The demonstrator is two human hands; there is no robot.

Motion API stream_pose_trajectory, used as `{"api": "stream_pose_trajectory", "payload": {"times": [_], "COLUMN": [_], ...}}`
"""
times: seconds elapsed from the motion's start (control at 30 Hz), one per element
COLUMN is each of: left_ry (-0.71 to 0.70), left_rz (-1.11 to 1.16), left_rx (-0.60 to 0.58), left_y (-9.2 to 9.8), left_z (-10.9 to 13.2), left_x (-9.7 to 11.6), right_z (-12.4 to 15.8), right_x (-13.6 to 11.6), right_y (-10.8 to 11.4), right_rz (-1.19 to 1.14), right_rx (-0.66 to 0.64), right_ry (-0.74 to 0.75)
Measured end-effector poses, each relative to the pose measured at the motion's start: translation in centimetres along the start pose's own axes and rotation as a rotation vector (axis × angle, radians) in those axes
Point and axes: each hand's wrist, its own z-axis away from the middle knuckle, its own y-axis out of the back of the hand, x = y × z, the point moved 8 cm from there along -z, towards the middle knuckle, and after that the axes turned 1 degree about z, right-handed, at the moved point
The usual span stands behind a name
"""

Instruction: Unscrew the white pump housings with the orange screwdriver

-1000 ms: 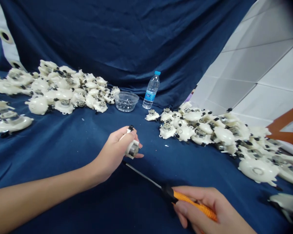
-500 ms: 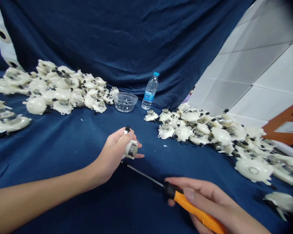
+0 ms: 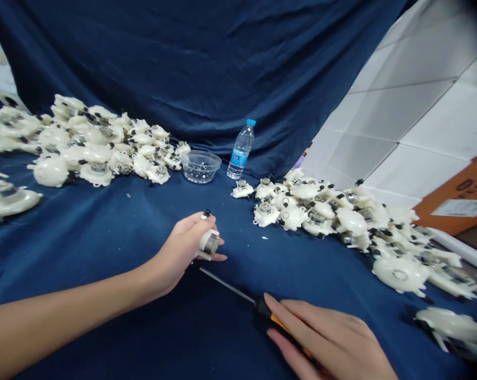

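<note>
Wrapped round the screwdriver [image 3: 262, 309], the right hand [image 3: 333, 335] has rolled palm-down, suggesting twisting, while the left hand [image 3: 178, 252] clasps a white housing [image 3: 204, 242].

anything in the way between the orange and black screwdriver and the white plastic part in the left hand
Nothing visible stands between the orange-and-black screwdriver and the white plastic part, though the left hand hides some of the part.
</note>
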Motion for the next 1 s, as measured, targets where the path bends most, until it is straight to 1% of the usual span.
{"api": "stream_pose_trajectory", "payload": {"times": [0.1,0.17,0.2,0.27,0.33,0.37,0.4,0.43,0.47,0.5,0.53,0.57,0.6,0.63,0.67,0.73,0.77,0.8,0.83,0.87,1.0], "left_ry": [-0.019,-0.031,-0.038,-0.058,-0.079,-0.089,-0.096,-0.099,-0.099,-0.100,-0.103,-0.103,-0.100,-0.096,-0.090,-0.063,-0.053,-0.049,-0.044,-0.041,-0.084], "left_rz": [-0.026,-0.028,-0.023,-0.016,-0.018,-0.021,-0.022,-0.027,-0.036,-0.047,-0.057,-0.065,-0.072,-0.075,-0.074,-0.073,-0.071,-0.067,-0.065,-0.064,-0.041], "left_rx": [-0.009,0.006,0.013,0.030,0.056,0.072,0.084,0.091,0.089,0.085,0.081,0.081,0.085,0.091,0.098,0.104,0.105,0.105,0.102,0.100,0.106], "left_y": [0.0,0.1,0.1,0.1,0.1,0.2,0.3,0.3,0.3,0.3,0.3,0.2,0.3,0.3,0.3,0.2,0.1,0.0,-0.1,-0.2,-0.5], "left_z": [0.0,0.1,0.1,0.2,0.4,0.4,0.5,0.6,0.6,0.7,0.7,0.8,0.8,0.8,0.8,0.8,0.8,0.9,0.9,0.9,0.8], "left_x": [0.0,0.1,0.1,0.3,0.4,0.5,0.6,0.6,0.5,0.5,0.6,0.6,0.6,0.6,0.6,0.5,0.5,0.6,0.6,0.7,1.2], "right_z": [-0.1,0.2,0.4,1.4,2.6,3.0,3.4,3.6,3.7,3.7,3.7,3.6,3.4,3.0,2.4,1.2,0.9,0.7,0.7,0.7,0.6], "right_x": [0.9,1.8,2.5,4.3,5.4,5.6,5.4,5.0,4.4,3.7,3.3,3.2,3.5,3.9,4.0,2.9,2.1,1.6,1.4,1.6,3.2], "right_y": [-0.2,-0.7,-0.9,-1.6,-2.4,-2.9,-3.5,-4.1,-4.5,-5.0,-5.3,-5.3,-5.1,-4.6,-3.8,-2.2,-1.7,-1.4,-1.2,-1.0,-0.5], "right_rz": [-0.183,-0.305,-0.359,-0.495,-0.719,-0.858,-0.990,-1.101,-1.174,-1.207,-1.186,-1.105,-0.977,-0.821,-0.660,-0.392,-0.308,-0.253,-0.223,-0.218,-0.301], "right_rx": [-0.037,-0.061,-0.064,-0.072,-0.081,-0.105,-0.146,-0.212,-0.300,-0.397,-0.472,-0.494,-0.460,-0.385,-0.298,-0.159,-0.125,-0.107,-0.094,-0.084,-0.049], "right_ry": [-0.111,-0.240,-0.345,-0.625,-0.904,-1.021,-1.116,-1.180,-1.210,-1.207,-1.180,-1.136,-1.071,-0.979,-0.852,-0.519,-0.360,-0.244,-0.186,-0.171,-0.250]}}
